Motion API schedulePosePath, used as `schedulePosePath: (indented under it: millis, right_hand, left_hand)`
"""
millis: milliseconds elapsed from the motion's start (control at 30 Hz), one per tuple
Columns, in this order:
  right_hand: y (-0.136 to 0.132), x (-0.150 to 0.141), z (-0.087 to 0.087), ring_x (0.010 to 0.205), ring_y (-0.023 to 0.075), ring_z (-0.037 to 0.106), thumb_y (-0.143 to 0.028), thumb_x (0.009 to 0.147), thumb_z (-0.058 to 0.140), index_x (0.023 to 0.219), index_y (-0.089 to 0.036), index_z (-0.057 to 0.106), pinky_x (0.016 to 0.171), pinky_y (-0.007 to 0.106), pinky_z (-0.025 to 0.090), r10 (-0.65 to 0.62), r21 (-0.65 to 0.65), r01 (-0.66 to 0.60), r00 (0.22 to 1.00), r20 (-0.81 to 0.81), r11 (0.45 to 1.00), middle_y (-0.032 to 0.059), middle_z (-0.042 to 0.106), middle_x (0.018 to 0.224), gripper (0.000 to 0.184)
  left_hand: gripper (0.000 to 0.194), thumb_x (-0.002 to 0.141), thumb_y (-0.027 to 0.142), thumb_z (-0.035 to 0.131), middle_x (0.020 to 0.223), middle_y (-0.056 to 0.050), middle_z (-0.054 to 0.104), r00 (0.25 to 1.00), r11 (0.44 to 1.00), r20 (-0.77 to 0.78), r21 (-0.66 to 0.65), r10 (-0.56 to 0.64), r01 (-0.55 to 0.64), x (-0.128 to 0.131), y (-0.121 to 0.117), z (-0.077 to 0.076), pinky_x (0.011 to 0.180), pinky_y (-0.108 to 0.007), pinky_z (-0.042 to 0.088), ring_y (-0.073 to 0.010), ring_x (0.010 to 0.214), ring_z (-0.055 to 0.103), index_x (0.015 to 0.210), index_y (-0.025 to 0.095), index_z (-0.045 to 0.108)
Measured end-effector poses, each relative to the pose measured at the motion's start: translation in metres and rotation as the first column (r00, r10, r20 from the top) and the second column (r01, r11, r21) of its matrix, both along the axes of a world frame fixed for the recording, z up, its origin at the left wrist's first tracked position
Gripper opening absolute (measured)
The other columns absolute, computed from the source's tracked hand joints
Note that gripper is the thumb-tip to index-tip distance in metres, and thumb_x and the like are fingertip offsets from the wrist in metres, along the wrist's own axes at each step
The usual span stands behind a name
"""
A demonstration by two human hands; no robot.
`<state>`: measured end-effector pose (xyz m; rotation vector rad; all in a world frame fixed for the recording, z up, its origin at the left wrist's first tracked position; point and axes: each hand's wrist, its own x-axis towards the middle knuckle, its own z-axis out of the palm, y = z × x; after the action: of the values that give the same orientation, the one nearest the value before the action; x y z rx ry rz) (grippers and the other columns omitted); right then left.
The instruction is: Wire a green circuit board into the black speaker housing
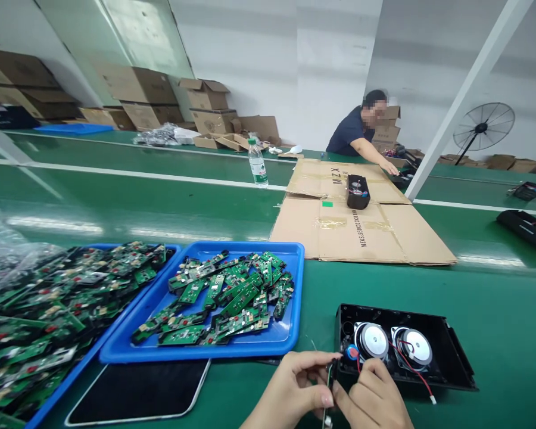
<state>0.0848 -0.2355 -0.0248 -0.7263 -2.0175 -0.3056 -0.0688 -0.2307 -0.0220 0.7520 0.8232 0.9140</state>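
An open black speaker housing lies on the green table in front of me, with two round silver speaker drivers inside and red and black wires trailing out. My left hand and my right hand meet at the housing's near left corner. Together they pinch a thin dark part with a wire. A small round red and blue part sits just above my fingers. What exactly the fingers grip is partly hidden.
A blue tray of several green circuit boards sits to the left, another heaped blue tray further left. A dark tablet lies in front. Flattened cardboard with a black speaker, a water bottle, a seated person, a fan.
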Motion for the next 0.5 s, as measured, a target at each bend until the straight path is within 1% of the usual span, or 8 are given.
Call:
schedulePosePath:
  millis: [100,167,200,267,300,367,433,500]
  right_hand:
    - [0.002,0.001,0.015,0.053,0.0093,0.033,-0.004,0.089,0.047,0.065,-0.012,0.056,0.055,0.027,0.025,0.069,-0.015,-0.069,0.997,0.031,0.998,-0.0014,0.039,0.048,0.027]
    - [0.003,0.013,0.031,0.059,0.0110,0.040,-0.017,0.094,0.045,0.074,-0.013,0.060,0.059,0.027,0.032,0.120,-0.082,-0.113,0.990,0.077,0.990,0.0002,0.048,0.056,0.026]
    - [0.004,0.023,0.040,0.064,0.0122,0.044,-0.023,0.096,0.042,0.080,-0.014,0.061,0.061,0.027,0.036,0.132,-0.152,-0.115,0.985,0.110,0.982,0.0018,0.053,0.063,0.027]
    - [0.003,0.051,0.056,0.072,0.0138,0.049,-0.025,0.098,0.035,0.087,-0.016,0.062,0.063,0.027,0.040,0.108,-0.318,-0.041,0.975,0.195,0.947,0.0047,0.057,0.078,0.030]
    - [0.001,0.067,0.063,0.073,0.0137,0.050,-0.021,0.097,0.033,0.089,-0.017,0.061,0.061,0.026,0.041,0.090,-0.382,0.014,0.964,0.252,0.924,0.0055,0.057,0.081,0.030]
    - [-0.002,0.100,0.073,0.069,0.0123,0.051,-0.010,0.093,0.032,0.089,-0.019,0.061,0.055,0.022,0.042,0.061,-0.462,0.113,0.937,0.345,0.880,0.0050,0.055,0.080,0.030]
    - [-0.006,0.125,0.075,0.065,0.0111,0.052,-0.009,0.091,0.033,0.090,-0.021,0.061,0.050,0.020,0.043,0.086,-0.499,0.131,0.917,0.389,0.857,0.0042,0.055,0.079,0.030]
    - [-0.007,0.141,0.071,0.063,0.0104,0.055,-0.010,0.090,0.034,0.091,-0.022,0.061,0.048,0.018,0.044,0.133,-0.533,0.126,0.897,0.422,0.837,0.0036,0.057,0.080,0.029]
  left_hand:
    - [0.055,0.042,0.039,0.091,0.065,-0.005,0.070,0.997,0.998,0.031,0.002,-0.065,0.065,-0.005,0.001,0.000,0.044,-0.017,0.047,-0.0135,0.053,0.062,0.089,0.014,0.074]
    - [0.058,0.041,0.038,0.092,0.074,-0.006,0.072,0.992,0.994,0.063,-0.006,-0.105,0.105,-0.008,0.001,0.003,0.054,-0.019,0.051,-0.0157,0.062,0.066,0.091,0.015,0.072]
    - [0.059,0.042,0.038,0.092,0.078,-0.007,0.073,0.989,0.992,0.081,-0.014,-0.121,0.123,-0.009,0.001,0.004,0.060,-0.022,0.052,-0.0175,0.067,0.067,0.093,0.015,0.071]
    - [0.056,0.046,0.039,0.090,0.081,-0.007,0.073,0.985,0.990,0.107,-0.023,-0.137,0.140,-0.010,0.001,0.008,0.068,-0.029,0.054,-0.0207,0.072,0.069,0.094,0.017,0.069]
    - [0.053,0.049,0.039,0.089,0.080,-0.007,0.073,0.983,0.989,0.112,-0.018,-0.143,0.146,-0.009,0.001,0.009,0.070,-0.032,0.054,-0.0216,0.072,0.069,0.093,0.017,0.068]
    - [0.048,0.051,0.040,0.088,0.077,-0.006,0.072,0.979,0.987,0.129,0.009,-0.159,0.159,-0.007,0.000,0.011,0.070,-0.035,0.054,-0.0225,0.069,0.069,0.087,0.017,0.066]
    - [0.048,0.051,0.041,0.088,0.078,-0.006,0.072,0.975,0.985,0.141,0.023,-0.171,0.170,-0.002,-0.002,0.012,0.071,-0.035,0.053,-0.0236,0.072,0.069,0.085,0.017,0.064]
    - [0.049,0.051,0.041,0.088,0.079,-0.007,0.072,0.975,0.981,0.109,0.006,-0.195,0.196,0.007,-0.005,0.015,0.073,-0.032,0.051,-0.0240,0.077,0.069,0.087,0.017,0.063]
